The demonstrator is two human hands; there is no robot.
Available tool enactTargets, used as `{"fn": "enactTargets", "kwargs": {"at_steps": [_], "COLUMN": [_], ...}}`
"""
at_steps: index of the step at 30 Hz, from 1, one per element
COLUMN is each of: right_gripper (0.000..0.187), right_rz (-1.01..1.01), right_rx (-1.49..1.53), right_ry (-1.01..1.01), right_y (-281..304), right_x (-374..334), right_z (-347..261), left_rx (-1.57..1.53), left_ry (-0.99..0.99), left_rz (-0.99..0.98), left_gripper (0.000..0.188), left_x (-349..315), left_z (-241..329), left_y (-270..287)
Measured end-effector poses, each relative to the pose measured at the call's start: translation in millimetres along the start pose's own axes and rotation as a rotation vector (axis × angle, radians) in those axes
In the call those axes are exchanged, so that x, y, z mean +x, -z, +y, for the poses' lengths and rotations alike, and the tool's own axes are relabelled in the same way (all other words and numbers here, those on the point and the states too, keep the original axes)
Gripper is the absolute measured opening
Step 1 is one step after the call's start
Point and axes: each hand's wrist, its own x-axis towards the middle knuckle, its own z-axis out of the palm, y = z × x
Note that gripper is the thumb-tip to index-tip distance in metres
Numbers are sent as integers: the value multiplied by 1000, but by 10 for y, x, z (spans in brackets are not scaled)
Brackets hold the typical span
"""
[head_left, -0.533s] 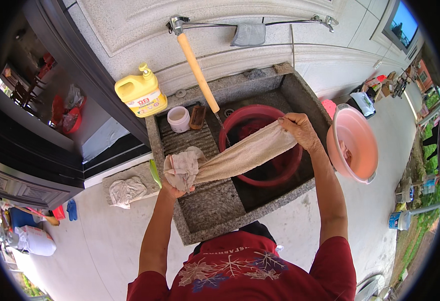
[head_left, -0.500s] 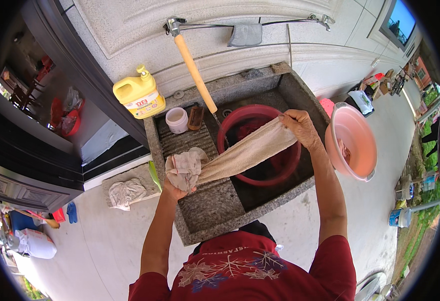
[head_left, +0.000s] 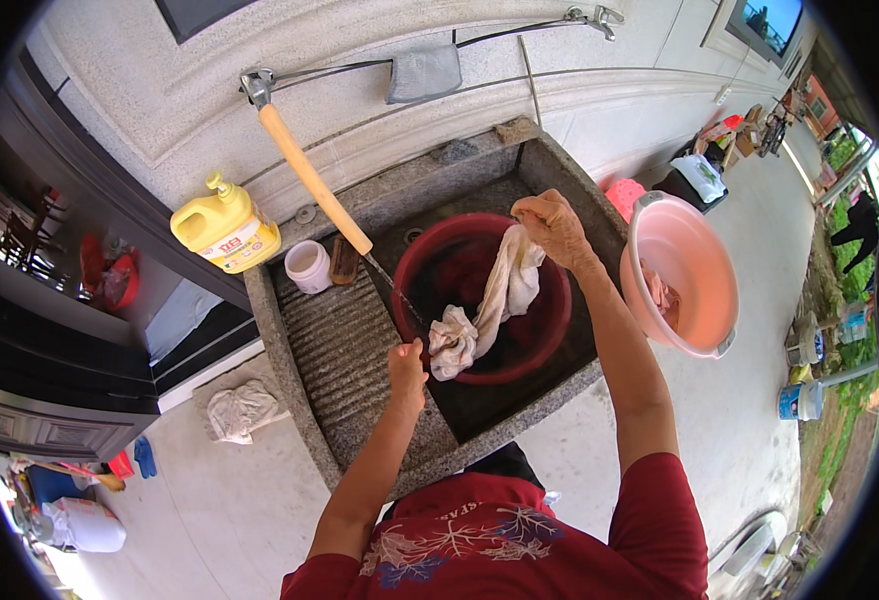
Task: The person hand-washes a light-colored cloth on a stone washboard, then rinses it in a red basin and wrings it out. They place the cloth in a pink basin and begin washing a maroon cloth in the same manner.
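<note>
A wet, whitish cloth point(head_left: 507, 285) hangs over the dark red basin point(head_left: 564, 318), its lower end bunched up. My right hand point(head_left: 556, 228) is closed on the cloth's upper end, above the basin's far right side. My left hand point(head_left: 408, 375) is curled closed beside the basin's near left rim, close to the bunched end; no cloth shows in its fingers. The basin stands in a grey stone sink point(head_left: 429, 462) and contains dark water and reddish fabric. Water runs into it from a tan hose point(head_left: 314, 180) fixed to a wall tap point(head_left: 257, 88).
Left of the basin lies a ribbed washboard point(head_left: 334, 335). A white tub point(head_left: 308, 266), brown brush point(head_left: 343, 260) and yellow pump jug point(head_left: 224, 225) stand along the sink's far left. A pink basin point(head_left: 711, 270) is at the right. Another cloth point(head_left: 243, 410) lies left of the sink.
The cloth was stretched between both hands; its left end has left my left hand and dropped over the basin. My left hand has moved right toward the rim. The view has shifted.
</note>
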Motion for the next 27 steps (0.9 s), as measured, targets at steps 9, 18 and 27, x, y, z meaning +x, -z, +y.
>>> {"fn": "enactTargets", "kwargs": {"at_steps": [9, 18, 27], "right_gripper": [33, 55, 61], "right_rz": [-74, -217, -641], "right_rx": [-140, -429, -272], "right_ry": [-379, -117, -236], "right_y": [-1121, -1954, -2144], "right_x": [-522, -958, -581], "right_z": [1339, 1437, 1659], "left_rx": [584, 1382, 1258], "left_ry": [-697, -477, -395], "left_rz": [-136, -115, -97], "left_gripper": [33, 73, 57], "left_x": [687, 944, 1246], "left_z": [-385, -783, -1091], "left_y": [-1009, -1300, -1110]}}
